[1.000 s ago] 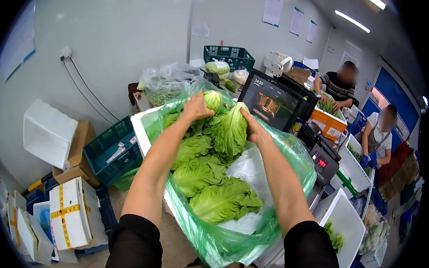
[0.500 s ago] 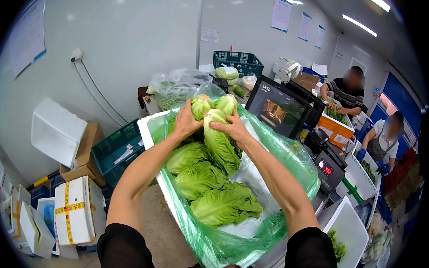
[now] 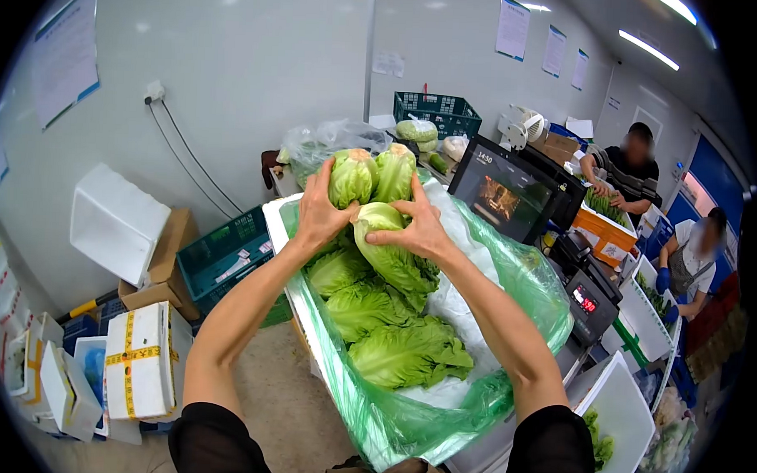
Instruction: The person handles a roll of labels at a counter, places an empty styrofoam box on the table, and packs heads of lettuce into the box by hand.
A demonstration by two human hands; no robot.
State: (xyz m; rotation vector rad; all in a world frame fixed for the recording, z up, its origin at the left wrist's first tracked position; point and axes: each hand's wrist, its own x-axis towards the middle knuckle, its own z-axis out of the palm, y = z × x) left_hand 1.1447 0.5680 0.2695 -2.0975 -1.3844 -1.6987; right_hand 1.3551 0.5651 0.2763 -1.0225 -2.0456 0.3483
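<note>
Several green lettuce heads [image 3: 412, 352] lie in a white foam box lined with a green plastic bag [image 3: 489, 399]. At the far end of the box my left hand [image 3: 319, 208] is wrapped round an upright lettuce head [image 3: 353, 179]. My right hand [image 3: 416, 225] grips a group of heads from the other side, its fingers by a second upright head [image 3: 395, 172] and its thumb on a pale head [image 3: 383, 237] in front. The hands nearly meet between the heads. The lower ends of the upright heads are hidden.
A screen [image 3: 501, 191] and a scale with red digits [image 3: 589, 306] stand right of the box. Green crates [image 3: 437, 113], bagged vegetables [image 3: 327, 147] and foam boxes [image 3: 141, 362] are around. Two people [image 3: 627, 170] handle vegetables at the right.
My hands have come closer together around the lettuce heads, which now stand grouped with their pale stem ends up. The view has shifted, and the scale's red digits have changed.
</note>
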